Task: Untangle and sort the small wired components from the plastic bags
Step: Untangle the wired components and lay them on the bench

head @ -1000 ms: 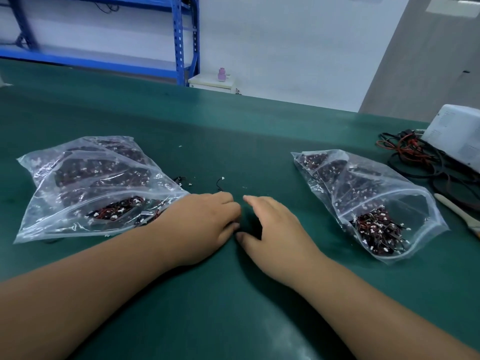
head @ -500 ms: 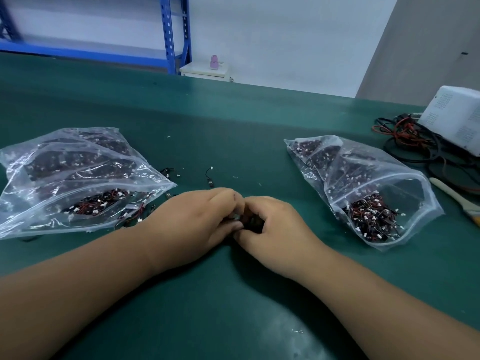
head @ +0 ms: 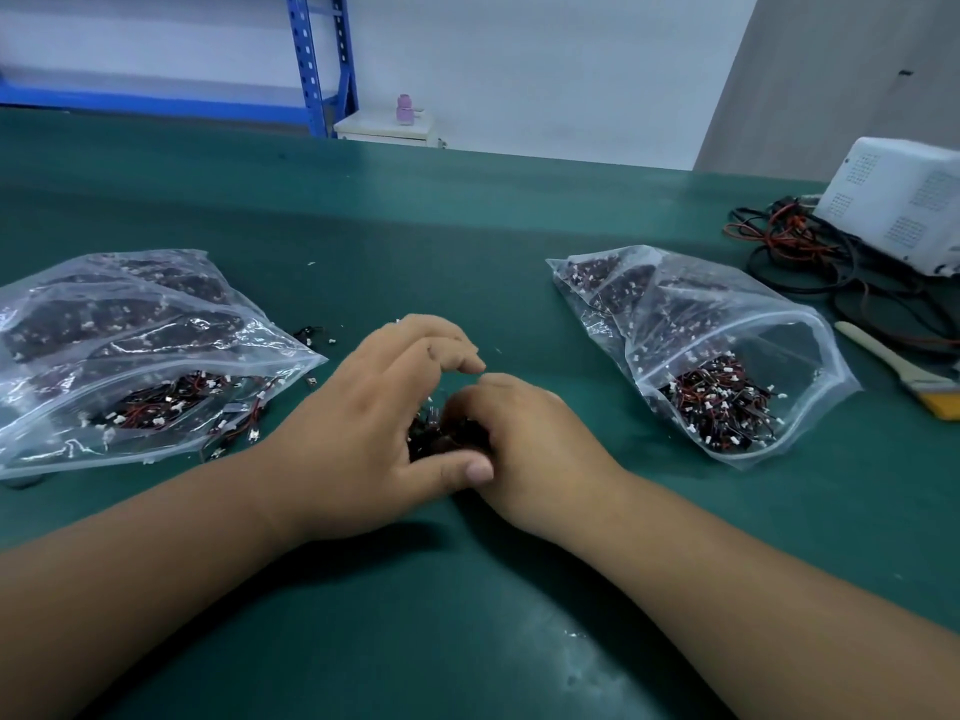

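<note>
Green-matted table (head: 467, 241); beyond its far edge, white wall and blue rack (head: 317, 59). At the far right corner, white vented unit (head: 904, 205) over tangled cables (head: 789, 241); just nearer along the right edge, pale-handled brush (head: 904, 368).

Toward the left edge, clear left bag (head: 130, 330) lying flat, full of red-and-black wired parts, a few loose pieces (head: 249, 428) spilled at its mouth. Right of centre, clear right bag (head: 701, 324), mouth gaping, a heap of the same parts inside.

Mid-table, between the bags, dark clump of wired components (head: 436, 433). Left hand (head: 363, 423) arched over it, fingers bent, thumb pressed along its near side. Right hand (head: 524, 439) curled tightly into the clump, fingertips hidden.
</note>
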{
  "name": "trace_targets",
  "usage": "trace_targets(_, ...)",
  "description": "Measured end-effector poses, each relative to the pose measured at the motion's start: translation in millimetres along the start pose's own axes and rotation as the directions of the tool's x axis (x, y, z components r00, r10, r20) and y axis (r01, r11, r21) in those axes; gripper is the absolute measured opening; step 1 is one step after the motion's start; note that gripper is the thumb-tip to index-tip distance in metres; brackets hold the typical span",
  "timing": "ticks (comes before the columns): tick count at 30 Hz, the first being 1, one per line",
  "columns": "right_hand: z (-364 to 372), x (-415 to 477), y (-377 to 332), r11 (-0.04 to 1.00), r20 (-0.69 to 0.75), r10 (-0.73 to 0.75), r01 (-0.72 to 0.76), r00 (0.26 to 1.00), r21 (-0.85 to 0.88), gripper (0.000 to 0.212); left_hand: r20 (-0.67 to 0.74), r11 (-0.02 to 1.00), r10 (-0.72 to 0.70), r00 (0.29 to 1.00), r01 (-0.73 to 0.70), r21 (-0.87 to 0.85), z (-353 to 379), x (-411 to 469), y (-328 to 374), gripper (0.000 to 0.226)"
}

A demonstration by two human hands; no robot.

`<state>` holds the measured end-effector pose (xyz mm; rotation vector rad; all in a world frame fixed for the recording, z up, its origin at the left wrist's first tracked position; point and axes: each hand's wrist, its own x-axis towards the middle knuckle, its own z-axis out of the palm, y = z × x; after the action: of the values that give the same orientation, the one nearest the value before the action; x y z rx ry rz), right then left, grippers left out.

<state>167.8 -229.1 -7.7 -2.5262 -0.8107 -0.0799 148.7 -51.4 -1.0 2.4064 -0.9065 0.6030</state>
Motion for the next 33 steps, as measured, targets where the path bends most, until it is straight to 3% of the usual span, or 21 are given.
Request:
trace_targets(3,1.9,1.3,2.6,0.999,-0.057,0.017,-0.014,0.998,0.051,0.012,0.236,0.977,-0.055,0.970,0.003,0.215,-6.5,-2.0,-8.9,0.090)
trace_targets(5,3.5,2.2,4.8,0.991,-0.106,0.056,-0.043,0.993,0.126,0.021,0.320,0.973,-0.148,0.936,0.079,0.217,-5.3,-2.0,-13.0,0.082)
trace_targets(8,5.2,3.3,10.1,0.966,-0.144,0.113,-0.074,0.983,0.249,0.021,0.299,0.960,-0.179,0.937,0.100,0.262,-3.2,1.6,-17.1,0.054)
trace_targets(13,7.7,3.6,12.3,0.943,-0.168,0.112,-0.052,0.979,0.328,0.006,0.225,0.965,-0.230,0.947,0.192,0.180,-0.2,2.1,-24.7,0.012)
trace_targets(17,5.9,1.2,11.1,0.926,-0.126,0.092,-0.038,0.988,0.377,0.031,0.193,0.960,-0.231,0.953,0.191,0.205,1.4,1.2,-25.2,0.003)
trace_targets(21,3.2,-3.5,4.4,0.960,-0.065,0.007,0.012,0.998,0.279,0.046,0.158,0.962,-0.246,0.956,0.220,0.163,-0.3,1.1,-23.1,0.024)
trace_targets(25,3.7,-3.0,-3.5,1.000,-0.037,-0.028,0.028,0.999,-0.003,0.062,0.210,0.960,-0.274,0.938,0.255,0.114,-3.3,2.6,-22.3,0.008)
trace_targets(29,3.8,-1.7,-5.2,0.995,-0.052,-0.027,0.022,0.998,-0.099,0.037,0.234,0.965,-0.261,0.937,0.261,0.032,-6.9,0.8,-20.7,0.025)
trace_targets(33,1.7,-2.3,-5.1,0.996,-0.034,-0.062,0.059,0.998,-0.072,0.017,0.301,0.981,-0.193,0.934,0.195,0.026,-10.1,-0.2,-16.8,0.045)
